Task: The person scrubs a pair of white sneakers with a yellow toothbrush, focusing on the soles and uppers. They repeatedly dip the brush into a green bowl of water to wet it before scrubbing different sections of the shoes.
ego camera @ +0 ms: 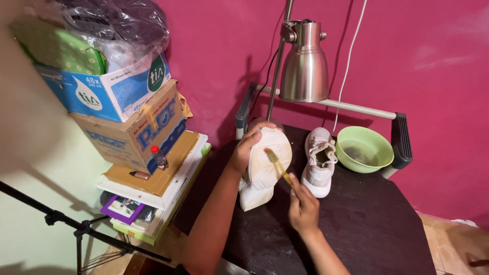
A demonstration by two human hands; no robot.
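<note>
left hand [248, 147] clamped round the heel end of a white shoe [265, 170], holding it sole-up and tilted at centre frame, toe end resting on the dark table [367, 224]. right hand [304, 206] just below and to the right, fingers closed on the handle of a yellowish brush [279, 164], bristle end touching the pale sole near its middle. second white shoe [318, 160] standing upright just beside, right of centre, laces up, apart from the held one. green bowl [364, 148] further right near the table's back edge, with what looks like a little water in it. metal lamp [304, 61] hanging above, upper centre, against the pink wall [417, 61]. stacked cardboard boxes [130, 117] at upper left, small bottle [159, 157] perched on the flat stack under them, tripod legs [76, 229] at lower left. possible trouble: shoe propped only on its toe, so a hard brush stroke could twist it out of the grip and knock it against the neighbouring shoe; a wide sweep to the right might catch the bowl and slop water over the table; wet bristles could flick dirty drops onto the other shoe.
</note>
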